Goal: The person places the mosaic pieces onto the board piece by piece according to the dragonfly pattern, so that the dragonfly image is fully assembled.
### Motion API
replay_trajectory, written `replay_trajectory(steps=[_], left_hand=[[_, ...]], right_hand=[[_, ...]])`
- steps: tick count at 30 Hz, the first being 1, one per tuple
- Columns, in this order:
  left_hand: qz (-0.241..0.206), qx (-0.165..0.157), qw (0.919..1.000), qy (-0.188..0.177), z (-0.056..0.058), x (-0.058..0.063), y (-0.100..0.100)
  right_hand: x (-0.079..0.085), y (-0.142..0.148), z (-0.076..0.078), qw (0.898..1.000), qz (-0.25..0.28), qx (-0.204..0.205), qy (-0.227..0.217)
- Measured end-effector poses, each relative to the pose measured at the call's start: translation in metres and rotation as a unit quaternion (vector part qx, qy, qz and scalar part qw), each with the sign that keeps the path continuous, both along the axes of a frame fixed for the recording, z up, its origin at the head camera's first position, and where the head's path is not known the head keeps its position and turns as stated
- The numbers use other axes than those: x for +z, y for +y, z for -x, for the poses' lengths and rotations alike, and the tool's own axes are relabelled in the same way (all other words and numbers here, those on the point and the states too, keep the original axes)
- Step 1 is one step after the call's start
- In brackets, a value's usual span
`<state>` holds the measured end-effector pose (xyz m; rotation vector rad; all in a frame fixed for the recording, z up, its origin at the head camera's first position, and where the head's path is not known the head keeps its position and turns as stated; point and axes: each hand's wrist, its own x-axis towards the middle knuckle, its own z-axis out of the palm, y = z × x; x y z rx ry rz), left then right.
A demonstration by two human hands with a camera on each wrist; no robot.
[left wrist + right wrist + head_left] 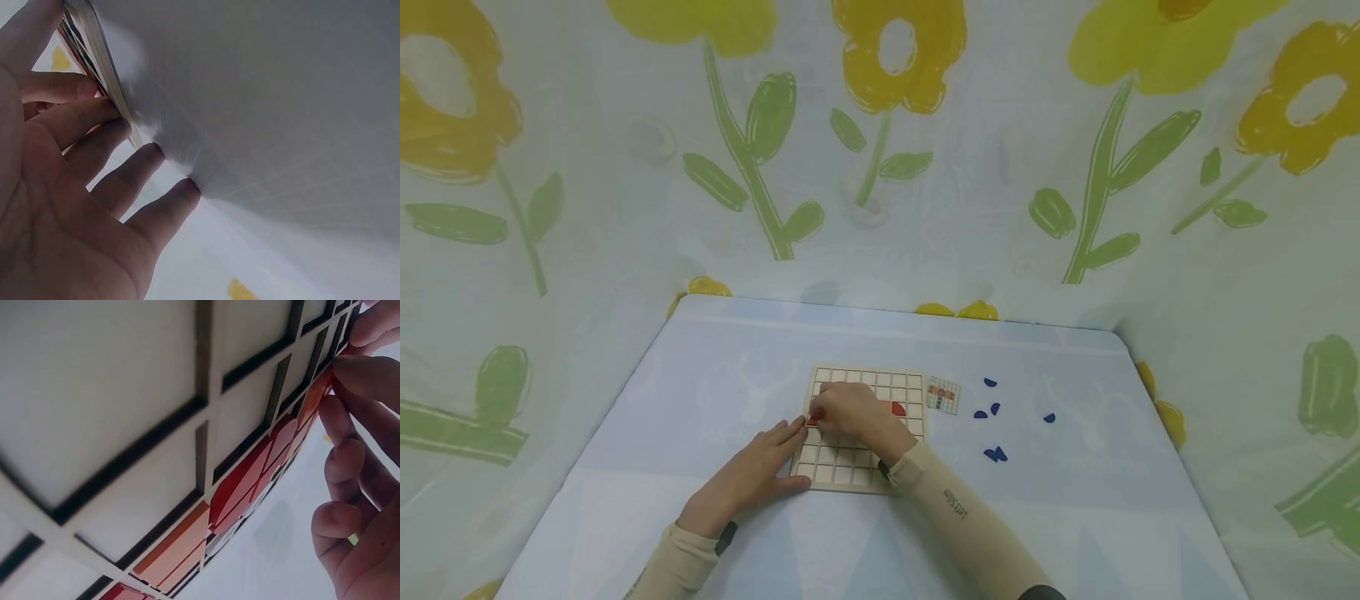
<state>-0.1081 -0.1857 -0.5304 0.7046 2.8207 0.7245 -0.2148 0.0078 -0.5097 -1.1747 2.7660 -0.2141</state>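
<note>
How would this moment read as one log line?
left hand: touching grid board | right hand: pinching red piece | blue pieces: on table right of board

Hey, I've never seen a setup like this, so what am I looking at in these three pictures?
There's no robot here, just a person working bare-handed. The wide picture comes from a camera worn on the head, looking forward and down; the other two come from cameras on each wrist. On the table lies a wooden grid board, with red and orange pieces set in it. To its right are a small patterned card and scattered blue half-round pieces. The right hand pinches a small red piece at the board's left side, while the left hand rests its fingers against the board's edge.
</note>
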Motion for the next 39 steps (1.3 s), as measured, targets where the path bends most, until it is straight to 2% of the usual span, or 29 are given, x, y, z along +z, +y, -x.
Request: replay_trajectory(steps=[10, 16, 20, 26, 33, 39], left_hand=[[0.0, 0.0, 1.0, 0.002, -0.001, 0.002, 0.001], [0.007, 0.003, 1.0, 0.005, 0.0, 0.003, 0.002], [0.015, 0.014, 0.9998, -0.005, 0.0, 0.003, 0.003], [0.035, 0.027, 0.9989, -0.014, 0.0, 0.004, 0.004], [0.037, 0.034, 0.9984, -0.025, 0.001, 0.006, 0.005], [0.026, 0.028, 0.999, -0.023, 0.0, 0.005, 0.006]], right_hand=[[0.0, 0.002, -0.002, 1.0, -0.003, 0.001, 0.005], [0.005, 0.02, -0.001, 0.999, 0.032, -0.02, 0.018], [0.012, 0.043, -0.002, 0.996, 0.062, -0.055, 0.032], [0.02, 0.088, -0.007, 0.986, 0.086, -0.131, 0.054], [0.012, 0.146, -0.013, 0.973, 0.081, -0.19, 0.102], [0.002, 0.202, -0.019, 0.965, 0.056, -0.231, 0.107]])
